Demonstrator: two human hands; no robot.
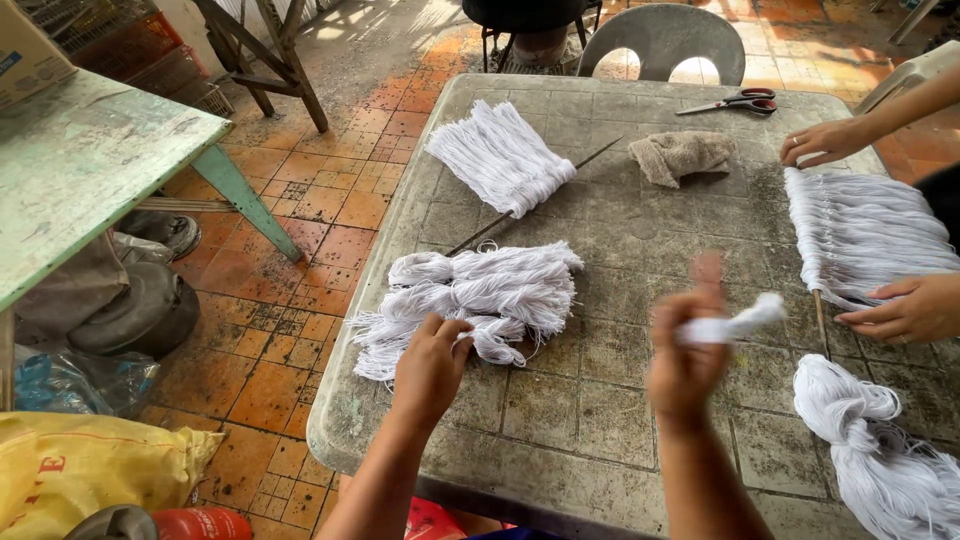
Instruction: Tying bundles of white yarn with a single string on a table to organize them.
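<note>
white cotton yarn covers most of our grey, stained plastic bench. our left hand rests with fingers curled down onto the near edge of the heap of white yarn bundles lying left of centre, gripping a loop of it. our right hand is closed in a fist around a short white tuft of yarn lifted just above the bench; the hand is blurred, so how tight the grip is we cannot tell.

we judge we are sorting bundles: one piece is pulled free while the heap is held steady. the next move calls for a clean separation of strands without dragging the whole heap.

beyond the heap lies a fanned white yarn sheaf on a thin dark stick, then a beige crumpled cloth and red-handled scissors. at the right, another person's hands press a wide row of white yarn strung on a rod, and a loose white skein sits near us.
</note>
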